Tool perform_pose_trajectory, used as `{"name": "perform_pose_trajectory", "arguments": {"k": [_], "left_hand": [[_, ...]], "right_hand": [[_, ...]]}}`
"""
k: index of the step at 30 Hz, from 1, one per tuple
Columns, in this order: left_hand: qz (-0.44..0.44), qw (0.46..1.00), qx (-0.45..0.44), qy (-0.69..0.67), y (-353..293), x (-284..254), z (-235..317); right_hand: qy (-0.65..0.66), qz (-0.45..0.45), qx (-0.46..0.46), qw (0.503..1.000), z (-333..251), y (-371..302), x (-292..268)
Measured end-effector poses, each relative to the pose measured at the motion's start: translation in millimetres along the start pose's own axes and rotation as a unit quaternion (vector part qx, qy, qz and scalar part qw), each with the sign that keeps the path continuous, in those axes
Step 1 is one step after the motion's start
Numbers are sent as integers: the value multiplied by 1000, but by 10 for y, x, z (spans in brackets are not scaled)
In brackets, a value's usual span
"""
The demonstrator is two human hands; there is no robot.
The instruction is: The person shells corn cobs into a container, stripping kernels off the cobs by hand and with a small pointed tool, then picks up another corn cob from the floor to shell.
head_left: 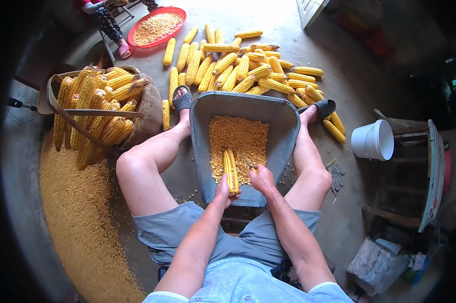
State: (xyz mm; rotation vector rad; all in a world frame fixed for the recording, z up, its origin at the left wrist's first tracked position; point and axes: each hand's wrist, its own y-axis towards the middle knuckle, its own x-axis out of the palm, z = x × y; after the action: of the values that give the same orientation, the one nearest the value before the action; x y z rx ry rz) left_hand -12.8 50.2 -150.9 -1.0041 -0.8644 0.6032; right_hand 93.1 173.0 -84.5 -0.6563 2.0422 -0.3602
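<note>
My left hand [224, 192] is wrapped round the lower end of a corn cob [230, 169], which points away from me. Dark reddish furrows run along the cob where rows of kernels are gone. In my right hand [262, 178] is a thin pointed metal tool [246, 161], its tip just right of the cob; the fist hides its handle. Both hands are over the near end of a grey plastic scoop-shaped bin [281, 136] between my legs. Loose kernels [238, 129] cover the bottom of the bin.
Several whole cobs [228, 65] lie heaped beyond the bin. A wicker basket [149, 103] of cobs stands left, above a large kernel pile [76, 212]. Right are a white bucket [372, 141], glove [335, 174] and wooden frame [425, 177]. Another person sits by a red tray [132, 39].
</note>
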Motion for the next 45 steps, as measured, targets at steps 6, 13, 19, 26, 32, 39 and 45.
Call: {"name": "perform_pose_trajectory", "arguments": {"k": [6,13,19,26,32,39,45], "left_hand": [[-6,999,-1,-44,1,35,148],[-37,994,9,-100,32,54,194],[-56,987,15,-151,-32,128,290],[-65,988,18,-139,13,170,302],[-81,988,11,-133,58,201,302],[-70,985,4,-156,25,227,297],[-60,982,9,-178,-3,280,309]], "right_hand": [[31,-11,-131,991,23,-956,-453],[24,54,-218,974,-156,-1667,-506],[8,65,-223,973,-228,-1887,-513],[-29,77,-234,969,-235,-1936,-481],[-44,86,-219,971,-266,-1977,-455],[-66,84,-216,971,-276,-2001,-438],[-95,93,-221,966,-321,-2027,-403]]}}
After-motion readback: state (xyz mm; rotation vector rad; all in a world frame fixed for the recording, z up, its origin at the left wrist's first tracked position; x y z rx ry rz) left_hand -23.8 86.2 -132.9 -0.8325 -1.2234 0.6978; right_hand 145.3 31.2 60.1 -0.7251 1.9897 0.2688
